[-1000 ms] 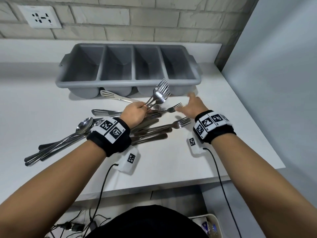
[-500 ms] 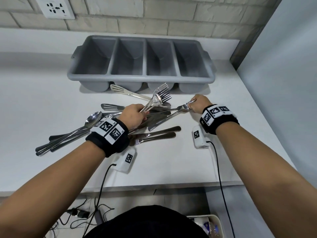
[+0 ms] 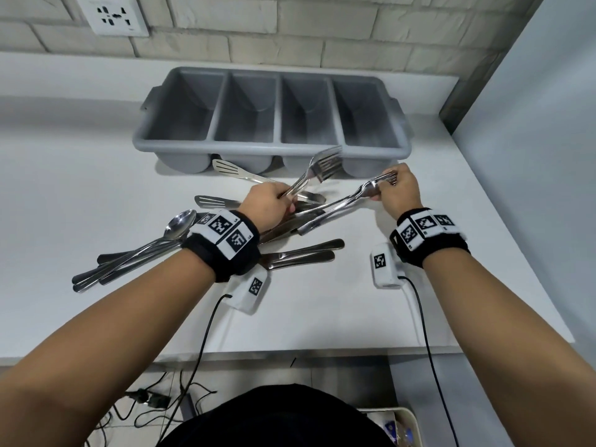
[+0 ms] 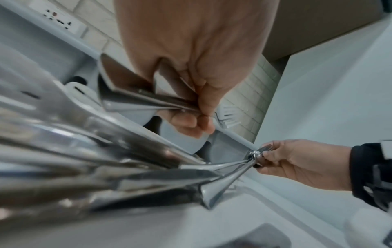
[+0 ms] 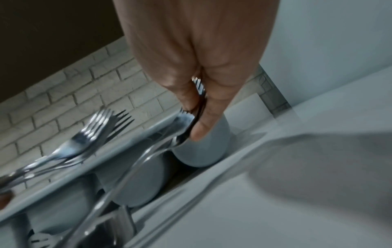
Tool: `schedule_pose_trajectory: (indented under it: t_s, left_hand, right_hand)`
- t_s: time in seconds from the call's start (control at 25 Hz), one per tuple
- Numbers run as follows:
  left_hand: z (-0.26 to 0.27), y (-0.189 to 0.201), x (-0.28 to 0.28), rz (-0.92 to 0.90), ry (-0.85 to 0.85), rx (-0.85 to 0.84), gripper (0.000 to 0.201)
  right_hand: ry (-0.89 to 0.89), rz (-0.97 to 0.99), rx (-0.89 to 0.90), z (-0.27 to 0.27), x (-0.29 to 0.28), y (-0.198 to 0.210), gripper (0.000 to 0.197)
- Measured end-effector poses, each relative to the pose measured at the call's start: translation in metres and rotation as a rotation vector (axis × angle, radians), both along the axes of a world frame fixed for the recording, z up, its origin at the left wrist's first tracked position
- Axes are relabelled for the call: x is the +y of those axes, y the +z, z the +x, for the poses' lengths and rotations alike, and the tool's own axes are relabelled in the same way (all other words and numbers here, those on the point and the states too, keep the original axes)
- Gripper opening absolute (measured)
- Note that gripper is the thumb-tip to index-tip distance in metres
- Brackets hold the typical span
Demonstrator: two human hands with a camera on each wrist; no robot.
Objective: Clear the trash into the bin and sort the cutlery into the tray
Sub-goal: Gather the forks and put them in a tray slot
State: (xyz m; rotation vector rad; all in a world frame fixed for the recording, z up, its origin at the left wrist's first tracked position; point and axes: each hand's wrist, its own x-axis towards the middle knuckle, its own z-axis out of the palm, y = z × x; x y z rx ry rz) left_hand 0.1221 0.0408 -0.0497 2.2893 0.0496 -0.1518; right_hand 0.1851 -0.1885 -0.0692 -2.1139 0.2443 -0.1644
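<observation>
My left hand (image 3: 269, 206) and right hand (image 3: 398, 191) each pinch forks (image 3: 325, 164), the tray (image 3: 274, 146) sits empty, and most cutlery (image 3: 135, 256) waits on the bench (image 3: 80, 175).

The tray (image 3: 274, 150) is showing plain mid grey, and the forks (image 3: 325, 164), spoons (image 3: 179, 222) and slotted turners (image 3: 225, 167) are gleaming silver. The surface (image 3: 80, 188) is looking flat white. The wall (image 3: 290, 27) is showing pale grey brick. Black wristbands (image 3: 429, 250) are carrying white tiles with black square-code patterns.
</observation>
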Motion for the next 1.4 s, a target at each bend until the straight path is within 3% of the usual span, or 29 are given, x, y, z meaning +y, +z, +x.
schedule_pose_trajectory:
  t_s: [0.2, 0.32, 0.52, 0.64, 0.72, 0.8, 0.88, 0.96, 1.0, 1.16, 1.28, 1.4]
  left_hand:
    - [0.03, 0.018, -0.036, -0.129, -0.019, -0.067, 0.024]
    - [0.034, 0.018, -0.058, -0.104, -0.12, -0.049, 0.024]
    - [0.024, 0.018, -0.072, -0.542, -0.092, 0.181, 0.017]
    - [0.017, 0.025, -0.069, -0.602, -0.046, 0.219, 0.027]
    - [0.015, 0.024, -0.066, -0.57, -0.132, 0.226, 0.016]
    - [0.014, 0.022, -0.061, -0.537, -0.171, 0.214, 0.015]
    - [0.011, 0.019, -0.06, -0.521, -0.138, 0.186, 0.017]
    - [0.005, 0.018, -0.058, -0.595, -0.11, 0.199, 0.016]
    - [0.001, 0.02, -0.056, -0.659, -0.112, 0.229, 0.015]
    - [-0.009, 0.025, -0.034, -0.925, -0.181, 0.432, 0.021]
    - [-0.012, 0.03, -0.011, -0.839, -0.134, 0.423, 0.017]
    - [-0.013, 0.038, 0.023, -0.673, -0.009, 0.298, 0.018]
  right_hand:
    - [0.025, 0.086, -0.137, -0.006, -0.002, 0.033, 0.036]
    - [0.045, 0.116, -0.161, -0.002, 0.005, 0.049, 0.022]
    - [0.01, 0.156, -0.173, 0.006, 0.014, 0.062, 0.021]
    - [0.011, 0.175, -0.16, 0.008, 0.019, 0.063, 0.018]
    - [0.018, 0.148, -0.181, 0.005, 0.025, 0.062, 0.022]
    - [0.012, 0.074, -0.154, 0.004, 0.028, 0.059, 0.045]
    - [0.067, 0.259, -0.025, 0.004, 0.03, 0.058, 0.064]
    - [0.146, 0.549, 0.092, 0.007, 0.033, 0.056, 0.053]
    - [0.144, 0.562, 0.099, 0.006, 0.035, 0.056, 0.044]
    - [0.118, 0.427, 0.004, 0.006, 0.051, 0.057, 0.032]
    - [0.172, 0.376, -0.038, 0.006, 0.068, 0.062, 0.028]
    - [0.232, 0.195, -0.004, -0.007, 0.091, 0.058, 0.041]
